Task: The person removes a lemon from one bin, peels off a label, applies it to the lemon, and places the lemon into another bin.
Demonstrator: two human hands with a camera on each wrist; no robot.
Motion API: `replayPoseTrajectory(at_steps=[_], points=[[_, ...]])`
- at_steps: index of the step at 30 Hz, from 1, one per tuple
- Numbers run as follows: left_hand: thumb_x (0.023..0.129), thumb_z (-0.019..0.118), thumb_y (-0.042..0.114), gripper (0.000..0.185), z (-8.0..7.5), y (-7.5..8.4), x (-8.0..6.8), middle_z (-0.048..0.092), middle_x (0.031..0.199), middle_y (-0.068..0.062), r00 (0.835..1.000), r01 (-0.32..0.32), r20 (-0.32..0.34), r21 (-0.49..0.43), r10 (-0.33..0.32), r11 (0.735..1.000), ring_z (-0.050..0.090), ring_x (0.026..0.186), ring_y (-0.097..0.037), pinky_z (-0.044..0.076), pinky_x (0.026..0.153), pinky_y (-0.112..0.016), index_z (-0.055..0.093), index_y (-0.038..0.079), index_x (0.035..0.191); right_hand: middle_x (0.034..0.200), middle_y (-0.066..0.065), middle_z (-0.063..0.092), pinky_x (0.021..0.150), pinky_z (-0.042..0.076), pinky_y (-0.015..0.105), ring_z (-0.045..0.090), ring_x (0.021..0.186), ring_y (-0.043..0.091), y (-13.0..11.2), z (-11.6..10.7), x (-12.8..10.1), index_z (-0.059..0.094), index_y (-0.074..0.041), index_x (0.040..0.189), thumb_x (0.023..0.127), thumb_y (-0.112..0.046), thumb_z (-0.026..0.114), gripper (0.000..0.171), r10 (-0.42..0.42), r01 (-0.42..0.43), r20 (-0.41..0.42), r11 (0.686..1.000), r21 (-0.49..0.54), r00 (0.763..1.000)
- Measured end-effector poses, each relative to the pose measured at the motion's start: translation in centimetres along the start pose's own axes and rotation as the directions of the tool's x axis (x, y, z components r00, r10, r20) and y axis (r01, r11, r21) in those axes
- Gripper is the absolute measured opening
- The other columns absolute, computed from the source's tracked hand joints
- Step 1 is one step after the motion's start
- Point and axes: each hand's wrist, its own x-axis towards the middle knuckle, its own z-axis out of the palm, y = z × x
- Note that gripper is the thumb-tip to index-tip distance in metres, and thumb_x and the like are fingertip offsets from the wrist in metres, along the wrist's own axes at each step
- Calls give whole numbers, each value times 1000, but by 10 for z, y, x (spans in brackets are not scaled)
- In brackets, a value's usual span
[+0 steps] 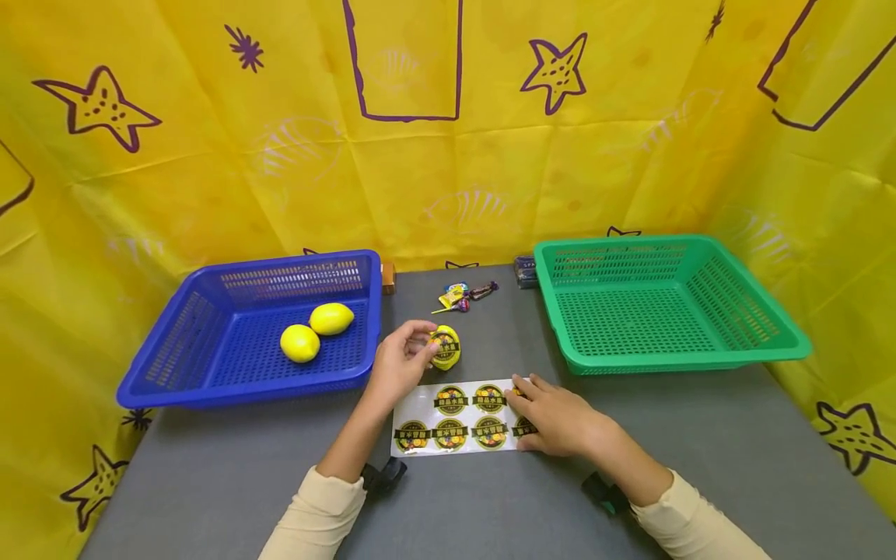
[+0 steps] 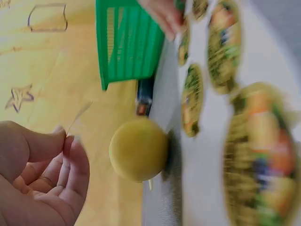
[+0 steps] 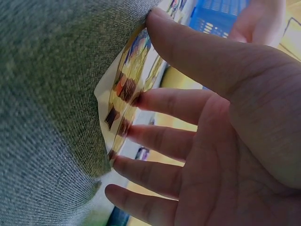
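Note:
My left hand (image 1: 400, 362) pinches one round fruit-label sticker (image 1: 445, 348) by its edge between thumb and index finger. Seen from the left wrist, that sticker (image 2: 80, 116) is a thin, see-through sliver held edge-on, apart from a lemon (image 2: 138, 149) on the table. The head view has the sticker overlapping this lemon and hiding most of it. In front lies a white sticker sheet (image 1: 420, 397) with several round black, gold and green labels. Spread fingers of my right hand (image 1: 560, 416) rest on the sheet's right end, partly covering its labels.
Two lemons (image 1: 299, 343) lie in a blue basket (image 1: 374, 327) at the left. A green basket (image 1: 553, 311) stands at the right. Wrapped candies and a lollipop (image 1: 462, 305) are behind the lemon. Small boxes (image 1: 526, 271) sit by the yellow cloth backdrop (image 1: 448, 155).

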Motion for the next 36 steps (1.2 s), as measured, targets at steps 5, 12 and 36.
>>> replayPoseTrajectory(at_steps=[5, 12, 36], points=[[94, 69, 3, 26, 7, -4, 23, 71, 108, -13, 997, 53, -60, 16, -52, 998, 68, 95, -27, 55, 82, -40, 68, 2, 120, 151, 27, 40, 105, 38, 59, 38, 135, 52, 2, 1, 0, 51, 0, 144, 87, -34, 79, 72, -3, 3, -10, 1000, -2, 1000], [92, 72, 4, 28, 14, -16, 26, 73, 105, -14, 985, 146, -90, -27, -148, 989, 69, 88, -28, 55, 79, -41, 69, 3, 120, 151, 27, 40, 104, 39, 60, 38, 134, 52, 1, 2, 0, 51, -1, 144, 86, -34, 79, 72, -10, 10, -12, 1000, 9, 1000], [90, 75, 8, 29, 14, -27, 27, 73, 109, -13, 987, 134, -83, -52, -138, 990, 70, 89, -28, 58, 72, -37, 69, -1, 117, 125, 19, 59, 59, 58, 43, 66, 67, 31, 0, -28, 123, 45, -4, 147, 105, -32, 53, 51, 229, -91, -72, 628, 773, 971]])
